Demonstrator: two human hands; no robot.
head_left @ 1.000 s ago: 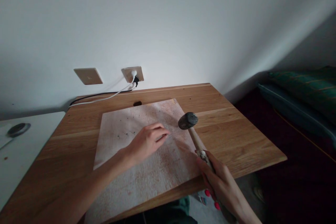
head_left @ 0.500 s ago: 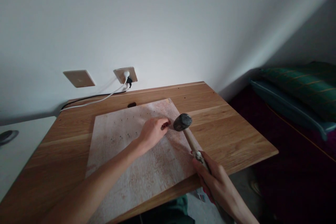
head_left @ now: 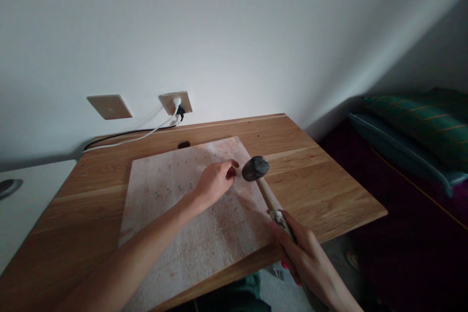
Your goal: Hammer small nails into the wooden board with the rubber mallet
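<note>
My right hand [head_left: 298, 248] is wrapped round the pale handle of a mallet [head_left: 255, 168] with a dark, blunt head. That head hovers over the right side of a whitish, worn board [head_left: 190, 248], close to the fingers of my left hand [head_left: 217, 183]. The left fingers are curled in a pinch just above the board; whatever they hold, if anything, is too small to name. Several small nails or screws [head_left: 179, 187] stand in the board left of that hand, and a row of small dark holes or nail heads runs along its far part.
The board lies on a wooden desk [head_left: 318, 185] with a cable hole [head_left: 184, 145] near its back edge. A wall socket [head_left: 176, 103] holds plugs with white and black cables. A white surface [head_left: 40, 190] adjoins at left; cushions [head_left: 417, 126] lie at right.
Both hands and the mallet stay almost in place. The mallet head sits slightly higher and farther right, and the left fingers have shifted a little.
</note>
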